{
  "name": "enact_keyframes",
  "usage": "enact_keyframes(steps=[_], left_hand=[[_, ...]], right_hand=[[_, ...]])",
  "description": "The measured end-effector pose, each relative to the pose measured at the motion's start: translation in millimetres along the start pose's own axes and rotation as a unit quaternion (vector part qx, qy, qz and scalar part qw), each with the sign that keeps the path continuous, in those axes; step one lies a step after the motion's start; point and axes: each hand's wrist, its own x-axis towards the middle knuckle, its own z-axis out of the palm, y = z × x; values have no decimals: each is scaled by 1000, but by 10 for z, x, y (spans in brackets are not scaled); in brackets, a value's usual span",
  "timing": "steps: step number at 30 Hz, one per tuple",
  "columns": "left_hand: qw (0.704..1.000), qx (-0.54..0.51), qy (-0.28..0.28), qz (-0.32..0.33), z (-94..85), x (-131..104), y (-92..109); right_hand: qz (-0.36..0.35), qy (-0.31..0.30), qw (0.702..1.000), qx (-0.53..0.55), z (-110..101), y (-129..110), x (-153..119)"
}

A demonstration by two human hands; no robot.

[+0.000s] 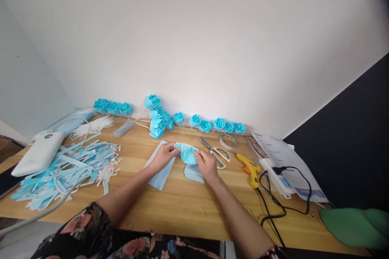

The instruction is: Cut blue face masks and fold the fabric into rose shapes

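A crumpled light-blue piece of fabric (187, 154) is stretched between my two hands above the middle of the table. My left hand (165, 156) pinches its left end, and my right hand (207, 164) grips its right end. Beneath my left hand and wrist lies a long pale-blue strip (163, 177). Folded pale-blue pieces (193, 173) rest on the wood just below the held fabric. Scissors with white handles (216, 153) lie right behind my right hand, blades pointing back and left.
Blue fabric flowers (157, 123) line the wall, some on sticks. Cut strips (75, 166) and a white device (39, 153) cover the left. At right are a tape roll (227, 142), yellow glue gun (251, 170), power strip (278, 180), cables, papers and a green object (352, 226).
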Motion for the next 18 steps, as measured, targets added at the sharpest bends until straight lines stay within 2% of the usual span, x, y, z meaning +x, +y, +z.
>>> enact_keyframes(steps=[4,7,9,13,15,18], left_hand=[[997,36,-62,4,32,-26,-17],[995,60,-80,15,31,-39,-7],[997,57,-48,21,7,-30,4],[996,49,72,30,-59,10,24],[994,50,92,28,-73,21,33],[994,49,90,27,-68,18,46]], right_hand=[[-16,-38,999,17,49,-52,-29],[-17,-52,998,24,47,-65,-27],[-16,-33,999,14,26,-49,-13],[7,39,999,-15,-23,-4,16],[12,47,999,-16,-33,5,20],[11,45,999,-11,-31,-1,19]])
